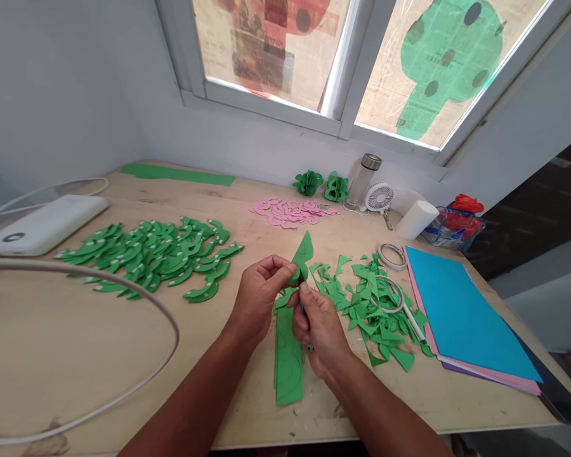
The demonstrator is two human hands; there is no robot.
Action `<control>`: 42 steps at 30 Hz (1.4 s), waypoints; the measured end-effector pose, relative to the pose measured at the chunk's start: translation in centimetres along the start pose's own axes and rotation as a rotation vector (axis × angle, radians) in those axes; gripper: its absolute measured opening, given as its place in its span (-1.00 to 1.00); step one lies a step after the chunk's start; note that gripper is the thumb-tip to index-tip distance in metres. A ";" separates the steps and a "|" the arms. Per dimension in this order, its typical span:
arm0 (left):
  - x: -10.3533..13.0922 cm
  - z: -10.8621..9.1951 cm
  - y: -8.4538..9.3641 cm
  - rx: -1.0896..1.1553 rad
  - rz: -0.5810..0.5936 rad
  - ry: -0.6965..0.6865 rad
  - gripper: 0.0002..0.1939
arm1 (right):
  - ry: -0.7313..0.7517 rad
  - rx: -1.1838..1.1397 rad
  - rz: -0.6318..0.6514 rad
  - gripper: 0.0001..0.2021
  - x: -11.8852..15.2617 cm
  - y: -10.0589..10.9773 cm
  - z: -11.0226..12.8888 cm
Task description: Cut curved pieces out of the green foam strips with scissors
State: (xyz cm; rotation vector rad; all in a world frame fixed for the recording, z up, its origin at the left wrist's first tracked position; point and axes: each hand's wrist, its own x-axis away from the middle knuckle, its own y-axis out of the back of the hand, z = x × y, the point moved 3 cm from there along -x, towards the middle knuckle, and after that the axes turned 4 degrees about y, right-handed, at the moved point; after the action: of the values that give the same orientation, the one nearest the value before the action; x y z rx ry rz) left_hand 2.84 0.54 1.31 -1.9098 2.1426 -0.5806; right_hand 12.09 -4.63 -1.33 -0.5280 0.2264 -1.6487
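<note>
1. Sunlight is coming through the papered window (361, 57) at the top of the frame and falling on the wooden table (76, 355) where we are working.
2. We are pinching a green foam piece (302, 254) at centre frame: our left hand (259, 295) is closing thumb and fingertips on its lower edge, holding it upright so its curve faces us.
3. Our right hand (316, 330) is wrapping around a thin dark tool, thumb pressing toward the piece; what the tool is, we cannot tell.
4. A green strip (288, 362) is lying flat beneath our hands, seemingly kept close as stock.
5. Finished green cut-outs (157, 254) are piling at left, scraps (375, 311) and scissors (400, 301) at right, apparently sorted apart.
6. Coloured sheets (461, 317) are stacking at the right.
</note>
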 end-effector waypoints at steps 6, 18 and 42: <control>0.0 -0.2 -0.1 -0.018 0.015 0.009 -0.81 | 0.010 0.001 0.006 -0.53 -0.1 0.0 0.2; 0.2 -0.3 -0.2 -0.030 0.015 0.019 -0.79 | 0.020 0.017 -0.002 -0.55 0.0 0.0 0.3; 0.2 -0.2 -0.1 -0.050 -0.009 0.007 -0.83 | 0.043 0.057 -0.029 -0.52 0.0 -0.1 0.4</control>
State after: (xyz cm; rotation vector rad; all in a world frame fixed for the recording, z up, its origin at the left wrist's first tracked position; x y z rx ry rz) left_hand 2.84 0.41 1.55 -1.9467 2.1745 -0.5408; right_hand 12.17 -4.54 -0.91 -0.4543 0.2036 -1.6911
